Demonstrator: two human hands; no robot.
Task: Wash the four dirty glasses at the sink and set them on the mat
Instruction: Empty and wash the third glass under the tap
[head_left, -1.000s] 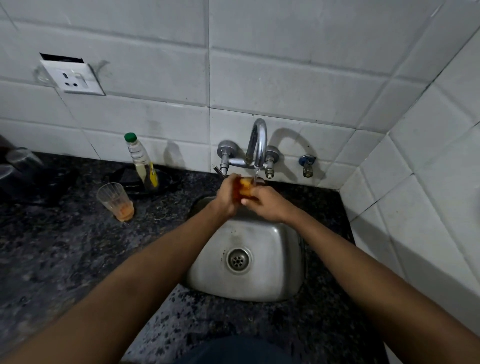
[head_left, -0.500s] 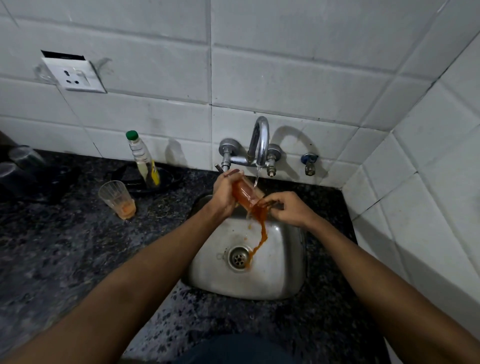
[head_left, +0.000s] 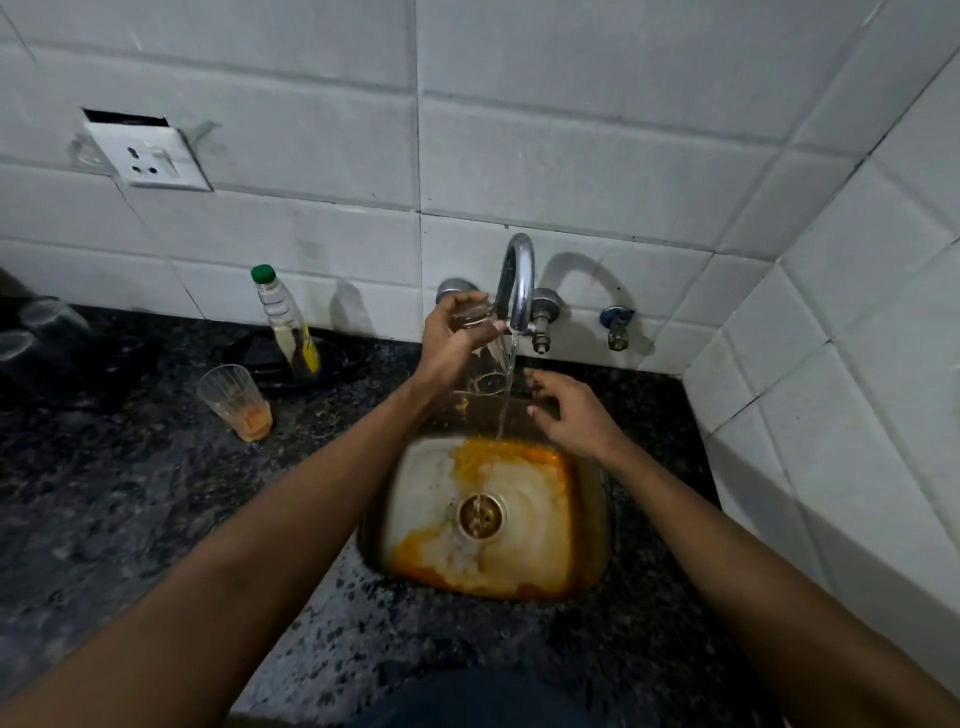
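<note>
Over the little steel sink (head_left: 589, 514), the left hand (head_left: 452, 343) has its fingers and thumb curled round a clear glass (head_left: 480, 358), gripping it near the base end so the thing is tipped over with its mouth pointing down toward the basin. The glass sits right beside the tap spout (head_left: 519, 280), and the stream of water (head_left: 506, 384) runs down along its right side. It looks see-through now, only a few orange flecks near the rim as far as I can make out.

The right hand (head_left: 569, 415) isn't holding anything. Fingers are spread and loosely bent, palm facing down-ish, hovering just right of the water stream and near the glass mouth. Can't tell for sure whether a fingertip brushes the water.

The sink bottom is smeared with orange liquid (head_left: 540, 457) around the edges, thinner and paler toward the drain (head_left: 480, 514).

Off to the left on the dark speckled counter (head_left: 130, 493) stands another dirty glass (head_left: 236, 400), upright, with orange dregs in the bottom. Behind it a green-capped bottle (head_left: 285, 322) stands in a dark dish (head_left: 260, 358) against the tiled wall (head_left: 311, 234). Far left there are a couple of dim glass shapes (head_left: 31, 332), too dark to say much about. A wall socket (head_left: 148, 158) hangs a bit crooked above.
</note>
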